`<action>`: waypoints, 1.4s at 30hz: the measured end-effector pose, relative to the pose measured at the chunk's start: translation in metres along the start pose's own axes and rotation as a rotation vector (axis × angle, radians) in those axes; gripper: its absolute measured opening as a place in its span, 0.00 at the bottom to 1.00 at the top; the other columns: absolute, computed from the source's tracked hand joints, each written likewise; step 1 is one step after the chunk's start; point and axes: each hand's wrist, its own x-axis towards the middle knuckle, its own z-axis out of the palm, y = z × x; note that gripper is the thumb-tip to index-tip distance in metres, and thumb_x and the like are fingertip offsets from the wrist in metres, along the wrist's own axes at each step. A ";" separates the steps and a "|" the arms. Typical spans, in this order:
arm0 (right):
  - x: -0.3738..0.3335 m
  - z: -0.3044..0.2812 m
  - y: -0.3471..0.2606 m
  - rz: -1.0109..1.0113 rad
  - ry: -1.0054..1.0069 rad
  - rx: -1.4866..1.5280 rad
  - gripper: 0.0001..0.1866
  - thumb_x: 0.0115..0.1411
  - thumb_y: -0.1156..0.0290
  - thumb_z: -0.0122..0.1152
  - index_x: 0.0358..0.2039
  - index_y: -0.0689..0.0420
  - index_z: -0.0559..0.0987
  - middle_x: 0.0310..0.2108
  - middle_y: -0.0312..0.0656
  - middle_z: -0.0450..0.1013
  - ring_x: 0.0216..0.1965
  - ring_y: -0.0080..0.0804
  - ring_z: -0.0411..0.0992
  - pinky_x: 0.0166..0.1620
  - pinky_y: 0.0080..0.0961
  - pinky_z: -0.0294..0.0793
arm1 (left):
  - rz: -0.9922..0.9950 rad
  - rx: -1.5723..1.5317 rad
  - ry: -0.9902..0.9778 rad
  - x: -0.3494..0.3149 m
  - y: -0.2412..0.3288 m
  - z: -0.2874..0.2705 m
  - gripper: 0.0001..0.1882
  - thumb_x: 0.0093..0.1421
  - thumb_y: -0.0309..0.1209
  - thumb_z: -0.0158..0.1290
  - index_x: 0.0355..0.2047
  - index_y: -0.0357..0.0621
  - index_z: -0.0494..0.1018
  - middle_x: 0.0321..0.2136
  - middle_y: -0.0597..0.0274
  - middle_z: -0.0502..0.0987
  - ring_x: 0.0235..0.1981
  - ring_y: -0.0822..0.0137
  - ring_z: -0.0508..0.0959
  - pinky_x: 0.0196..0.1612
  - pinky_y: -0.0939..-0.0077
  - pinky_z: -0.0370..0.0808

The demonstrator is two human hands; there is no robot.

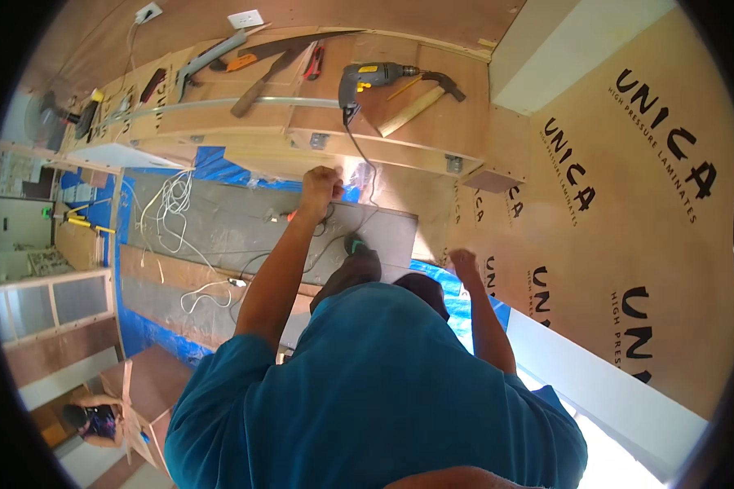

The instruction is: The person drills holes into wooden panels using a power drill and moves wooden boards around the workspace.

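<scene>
My left hand (322, 189) is raised in front of the wooden cabinet (257, 140), its fingers curled closed; anything inside them is hidden. Lower and to the right, my right hand (465, 265) is also closed beside the printed brown laminate panel (579, 236), and I cannot tell whether it touches the panel. On the cabinet top lie a grey and yellow power drill (375, 79), a hammer with a wooden handle (416, 106), a red utility knife (314, 62) and a handsaw (277, 49). Neither hand touches these tools.
White cable (175, 200) lies tangled on the grey floor sheet (236, 208), with blue plastic sheeting (159, 334) along its edges. The drill's dark cord (367, 159) hangs down the cabinet front. Another person (98, 420) works at wooden boards at the lower left.
</scene>
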 end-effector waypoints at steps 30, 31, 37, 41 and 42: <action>0.615 -0.077 -0.231 0.367 -0.029 0.308 0.30 0.57 0.54 0.61 0.56 0.56 0.69 0.53 0.51 0.73 0.47 0.47 0.77 0.50 0.49 0.72 | 0.100 0.664 0.048 0.373 0.189 0.093 0.20 0.56 0.39 0.60 0.45 0.39 0.78 0.39 0.51 0.81 0.31 0.57 0.81 0.37 0.63 0.74; 0.611 -0.087 -0.219 0.377 0.123 0.551 0.24 0.57 0.59 0.61 0.51 0.57 0.73 0.49 0.52 0.75 0.46 0.47 0.77 0.45 0.46 0.76 | -0.111 0.466 0.128 0.358 0.209 0.116 0.17 0.56 0.39 0.60 0.42 0.41 0.78 0.35 0.54 0.81 0.30 0.60 0.80 0.36 0.64 0.75; 0.503 -0.191 -0.222 0.548 0.077 1.129 0.14 0.63 0.64 0.59 0.46 0.55 0.71 0.34 0.40 0.73 0.33 0.30 0.77 0.31 0.28 0.77 | -0.036 0.211 0.035 0.227 0.202 0.183 0.14 0.60 0.36 0.58 0.28 0.38 0.71 0.22 0.59 0.74 0.21 0.70 0.76 0.24 0.76 0.71; 0.362 -0.172 -0.129 0.404 0.429 0.819 0.19 0.61 0.69 0.63 0.48 0.56 0.66 0.36 0.42 0.72 0.32 0.30 0.76 0.30 0.25 0.77 | 0.118 0.108 -0.172 0.148 0.125 0.213 0.10 0.62 0.31 0.57 0.31 0.38 0.70 0.24 0.58 0.77 0.23 0.70 0.77 0.27 0.76 0.74; 0.316 -0.178 -0.125 0.497 0.488 0.918 0.17 0.62 0.66 0.63 0.45 0.55 0.67 0.36 0.41 0.72 0.32 0.29 0.75 0.30 0.26 0.78 | 0.203 0.238 -0.275 0.132 0.111 0.227 0.09 0.62 0.30 0.56 0.31 0.37 0.70 0.24 0.59 0.76 0.23 0.70 0.76 0.28 0.76 0.74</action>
